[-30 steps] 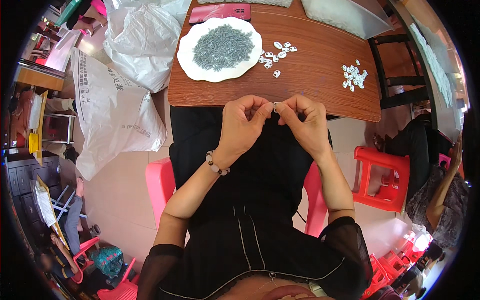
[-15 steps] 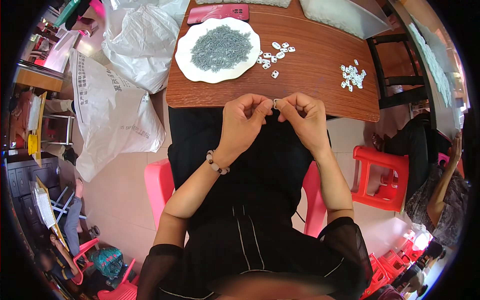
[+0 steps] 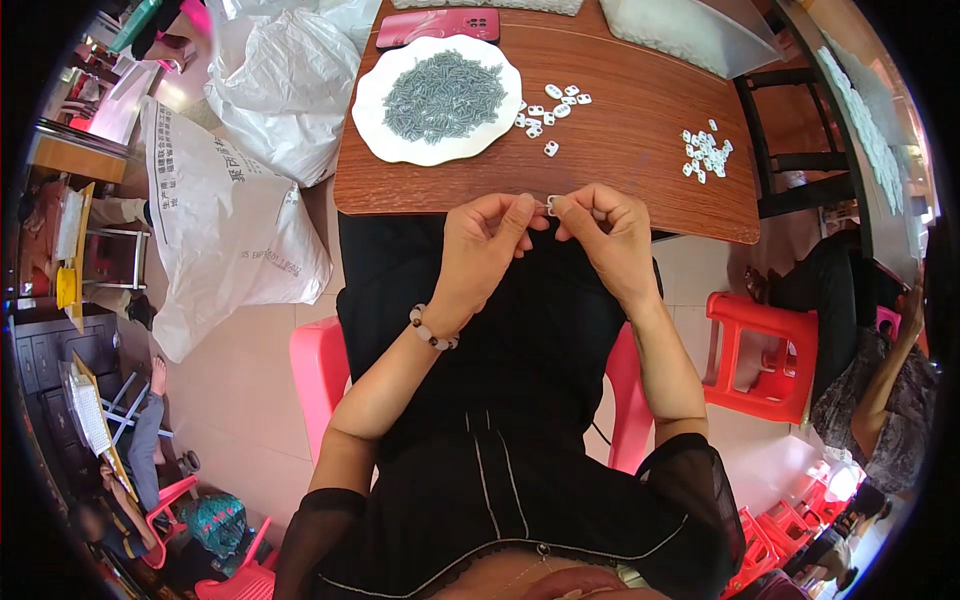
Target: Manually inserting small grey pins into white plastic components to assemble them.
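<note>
My left hand (image 3: 487, 240) and my right hand (image 3: 606, 232) meet at the near edge of the brown wooden table (image 3: 620, 170). Between their fingertips they pinch one small white plastic piece (image 3: 551, 205). A beaded bracelet sits on my left wrist. Beyond the hands stands a white plate (image 3: 400, 145) heaped with small grey pins (image 3: 443, 95). Loose white pieces (image 3: 548, 108) lie just right of the plate. Another cluster of white pieces (image 3: 706, 155) lies further right.
A red phone (image 3: 437, 26) lies behind the plate. Large white sacks (image 3: 225, 215) stand on the floor to the left. I sit on a pink plastic chair (image 3: 318, 375). A red stool (image 3: 765, 350) and another seated person (image 3: 880, 380) are to the right.
The view has shifted slightly; both hands stay together at the table edge, working the small white piece with tiny finger movements.
</note>
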A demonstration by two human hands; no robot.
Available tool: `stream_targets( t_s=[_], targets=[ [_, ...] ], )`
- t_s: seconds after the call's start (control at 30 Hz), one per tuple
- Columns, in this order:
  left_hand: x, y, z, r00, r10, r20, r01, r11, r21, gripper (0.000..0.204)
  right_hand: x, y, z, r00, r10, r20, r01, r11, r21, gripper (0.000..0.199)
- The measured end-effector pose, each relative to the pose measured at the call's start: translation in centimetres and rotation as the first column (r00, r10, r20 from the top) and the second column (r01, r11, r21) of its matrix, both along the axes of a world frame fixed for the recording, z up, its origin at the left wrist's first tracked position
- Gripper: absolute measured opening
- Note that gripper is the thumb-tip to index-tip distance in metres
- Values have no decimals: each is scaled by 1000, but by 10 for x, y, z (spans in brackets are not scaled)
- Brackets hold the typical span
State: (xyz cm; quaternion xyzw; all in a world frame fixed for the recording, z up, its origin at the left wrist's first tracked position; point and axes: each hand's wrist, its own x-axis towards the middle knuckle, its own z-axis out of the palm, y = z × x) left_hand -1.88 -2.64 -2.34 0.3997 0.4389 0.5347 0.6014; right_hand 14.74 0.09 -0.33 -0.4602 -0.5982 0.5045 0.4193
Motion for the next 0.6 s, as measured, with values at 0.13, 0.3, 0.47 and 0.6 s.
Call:
stream_targets(
  t_s=[0.13, 0.3, 0.47, 0.6],
  targets=[
    [-1, -2, 1, 1000, 12, -2, -12, 1000, -16, 21, -1, 0, 1, 1000, 11, -3, -11, 1000, -10, 17],
    [-1, -1, 2, 1000, 30, -6, -30, 999, -21, 17, -1, -1, 0, 999, 12, 40, -12, 1000, -12, 17],
    [1, -1, -2, 999, 47, -9, -47, 999, -22, 15, -2, -3, 0, 999, 9, 47, -10, 1000, 21, 17],
    [5, -1, -1, 995, 87, -53, -86, 996, 23, 16, -2, -4, -2, 995, -17, 101, 9, 997, 70, 17]
  ],
)
